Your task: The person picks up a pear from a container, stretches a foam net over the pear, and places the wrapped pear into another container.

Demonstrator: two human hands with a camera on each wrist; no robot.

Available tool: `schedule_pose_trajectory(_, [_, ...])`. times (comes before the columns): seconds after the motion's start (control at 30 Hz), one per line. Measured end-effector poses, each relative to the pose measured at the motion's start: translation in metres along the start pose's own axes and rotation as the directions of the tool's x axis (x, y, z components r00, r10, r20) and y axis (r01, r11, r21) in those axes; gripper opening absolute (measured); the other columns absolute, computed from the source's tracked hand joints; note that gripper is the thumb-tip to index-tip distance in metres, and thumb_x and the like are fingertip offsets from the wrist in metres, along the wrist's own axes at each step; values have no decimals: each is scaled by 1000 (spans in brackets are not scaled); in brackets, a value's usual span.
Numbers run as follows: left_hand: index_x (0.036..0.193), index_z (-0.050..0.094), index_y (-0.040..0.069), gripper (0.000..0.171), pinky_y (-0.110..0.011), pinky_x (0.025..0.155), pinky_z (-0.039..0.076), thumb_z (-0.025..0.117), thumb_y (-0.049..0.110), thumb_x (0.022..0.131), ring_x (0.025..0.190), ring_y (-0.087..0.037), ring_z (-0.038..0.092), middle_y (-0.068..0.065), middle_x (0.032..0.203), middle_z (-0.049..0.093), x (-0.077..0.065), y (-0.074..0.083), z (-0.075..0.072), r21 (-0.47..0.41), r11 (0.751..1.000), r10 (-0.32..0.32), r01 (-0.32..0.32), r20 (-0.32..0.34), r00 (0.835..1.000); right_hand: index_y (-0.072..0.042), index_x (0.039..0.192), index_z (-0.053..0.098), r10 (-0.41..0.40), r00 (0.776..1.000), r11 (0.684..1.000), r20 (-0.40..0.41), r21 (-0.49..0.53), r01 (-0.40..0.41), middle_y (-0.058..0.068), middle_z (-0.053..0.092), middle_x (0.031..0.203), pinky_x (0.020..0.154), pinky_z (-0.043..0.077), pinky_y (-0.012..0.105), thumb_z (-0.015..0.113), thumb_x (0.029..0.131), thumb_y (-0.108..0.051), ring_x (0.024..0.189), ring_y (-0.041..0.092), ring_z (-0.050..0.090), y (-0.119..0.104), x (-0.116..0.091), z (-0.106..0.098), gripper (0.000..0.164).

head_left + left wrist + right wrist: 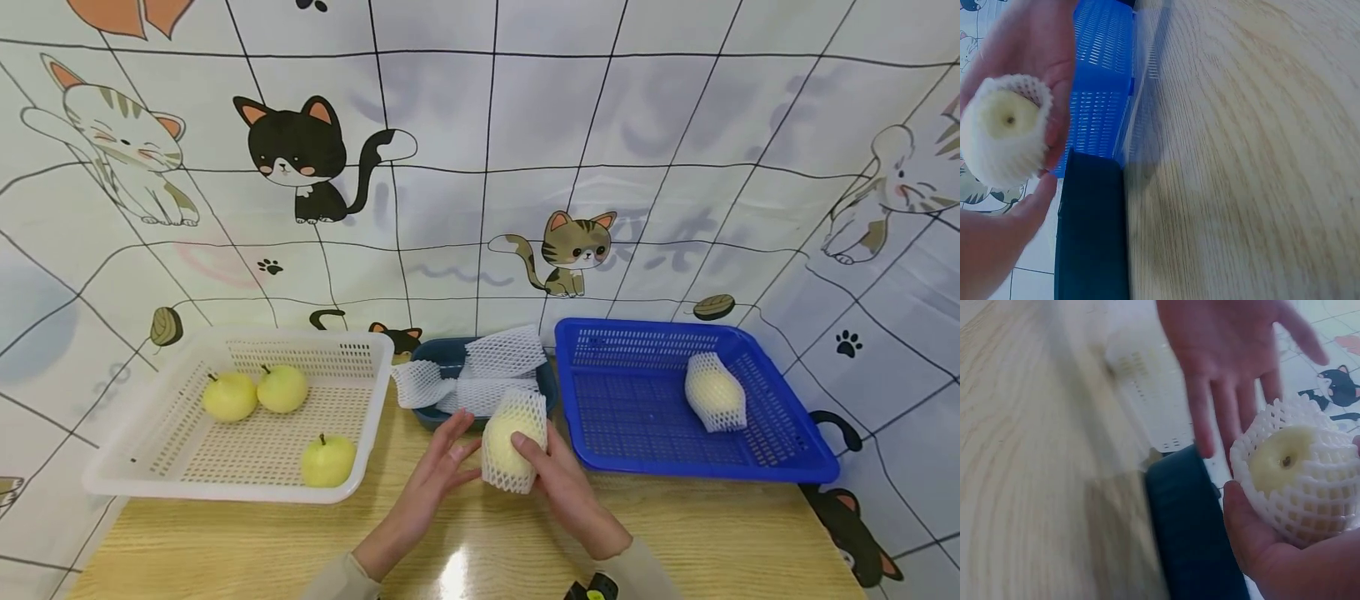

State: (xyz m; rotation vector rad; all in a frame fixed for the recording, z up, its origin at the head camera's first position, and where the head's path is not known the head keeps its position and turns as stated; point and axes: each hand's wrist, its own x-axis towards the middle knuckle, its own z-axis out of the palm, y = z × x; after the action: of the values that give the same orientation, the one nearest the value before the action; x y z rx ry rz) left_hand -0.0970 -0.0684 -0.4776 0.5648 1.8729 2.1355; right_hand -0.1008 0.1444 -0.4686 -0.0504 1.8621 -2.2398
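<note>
Foam-netted pear [513,444], gripped by R hand [564,482] near teal bin [1188,525]; L hand [433,477] beside it, outstretched, holding nothing. Prob. firm, med. wt, bruises easily, foam net [516,482] may slip; best cupped lightly round middle

Cat-print wall [442,108] behind wooden tabletop [720,533]

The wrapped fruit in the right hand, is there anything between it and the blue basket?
Apart from the right hand holding the wrapped fruit, only the raised rim of the blue basket visibly stands in between.
</note>
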Motion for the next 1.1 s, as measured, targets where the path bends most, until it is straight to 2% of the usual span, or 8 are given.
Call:
schedule_pose_trajectory(0.27, [155, 35, -2, 47, -60, 114, 36, 32, 21, 114, 147, -44, 35, -25, 158, 38, 16, -7, 8, 53, 998, 29, -29, 4, 1000, 5, 156, 23, -97, 994, 995, -46, 21, 98, 15, 59, 121, 83, 59, 34, 49, 106, -13, 102, 18, 68, -36, -27, -13, 59])
schedule_pose_trajectory(0.37, [153, 41, 1, 45, -54, 114, 38, 42, 19, 112, 147, -39, 38, -20, 156, 44, 24, -11, 17, 154, 988, 26, -30, 29, 999, 6, 154, 24, -138, 988, 990, -68, -33, 136, 11, 61, 117, 79, 60, 35, 46, 106, -11, 98, 18, 69, -51, -36, -26, 55])
schedule_pose_trajectory(0.43, [153, 44, 6, 46, -51, 113, 40, 50, 20, 110, 146, -34, 39, -15, 157, 44, 28, -12, 25, 270, 961, 38, -53, 60, 997, 4, 154, 25, -161, 984, 984, -76, -92, 154, 11, 60, 119, 80, 60, 35, 46, 108, -11, 100, 18, 69, -62, -39, -37, 53])
schedule_pose_trajectory(0.57, [156, 40, 9, 57, -52, 117, 36, 59, 24, 105, 149, -30, 36, -9, 163, 37, 36, -14, 40, 527, 833, 93, -169, 168, 981, 1, 156, 22, -167, 981, 964, -95, -225, 143, 16, 53, 129, 84, 58, 30, 45, 111, -16, 106, 14, 65, -86, -43, -63, 53])
schedule_pose_trajectory(0.73, [161, 33, 9, 69, -54, 119, 32, 61, 36, 104, 155, -33, 23, -7, 171, 22, 45, -15, 55, 732, 587, 133, -345, 333, 933, -1, 157, 14, -98, 991, 913, -96, -406, 50, 23, 45, 137, 85, 55, 27, 44, 112, -28, 107, 10, 62, -112, -44, -96, 61])
schedule_pose_trajectory(0.87, [166, 22, 16, 77, -62, 116, 33, 56, 48, 105, 157, -33, 15, -6, 173, 11, 49, -16, 63, 816, 393, 95, -423, 422, 902, -1, 157, 15, -55, 995, 846, -79, -532, 5, 23, 47, 134, 85, 53, 32, 46, 112, -35, 106, 14, 61, -129, -38, -117, 64])
schedule_pose_trajectory(0.97, [167, 16, 21, 81, -65, 114, 33, 53, 55, 104, 158, -32, 11, -4, 174, 4, 49, -20, 67, 848, 290, 52, -443, 448, 892, 2, 154, 22, -52, 995, 793, -82, -609, -8, 24, 52, 127, 81, 54, 34, 48, 111, -37, 100, 17, 63, -139, -30, -131, 64])
schedule_pose_trajectory(1.1, [167, 19, 22, 82, -65, 115, 32, 56, 57, 102, 158, -32, 13, -5, 174, 5, 49, -24, 71, 860, 210, 37, -465, 469, 883, 5, 148, 30, -44, 995, 736, -92, -676, -30, 23, 56, 120, 71, 56, 34, 52, 109, -39, 89, 17, 66, -153, -17, -151, 63])
